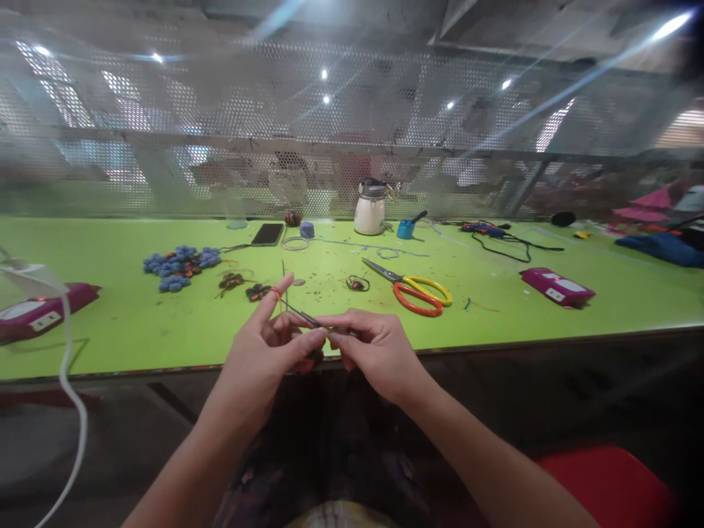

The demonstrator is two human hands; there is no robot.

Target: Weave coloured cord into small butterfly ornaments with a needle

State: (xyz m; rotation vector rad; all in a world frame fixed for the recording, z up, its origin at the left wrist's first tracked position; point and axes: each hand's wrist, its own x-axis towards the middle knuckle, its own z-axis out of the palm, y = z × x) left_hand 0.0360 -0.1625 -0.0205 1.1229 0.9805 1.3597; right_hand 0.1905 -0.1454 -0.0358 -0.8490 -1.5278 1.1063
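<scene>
My left hand pinches a small dark crochet piece with thumb and fingers, its index finger raised. Orange and dark yarn runs over that finger. Closed around a thin crochet hook, my right hand meets the left at the table's front edge. The hook's tip is at the work, but the exact stitch is too small to see. Just beyond the left hand lie dark and orange crochet flowers. Orange-and-yellow-handled scissors rest open beyond my right hand.
Blue crochet flowers lie left on the green table. Farther back are a phone, a yarn ball, a white bottle and a blue pot. Purple power strips sit at both sides; a white cable hangs left.
</scene>
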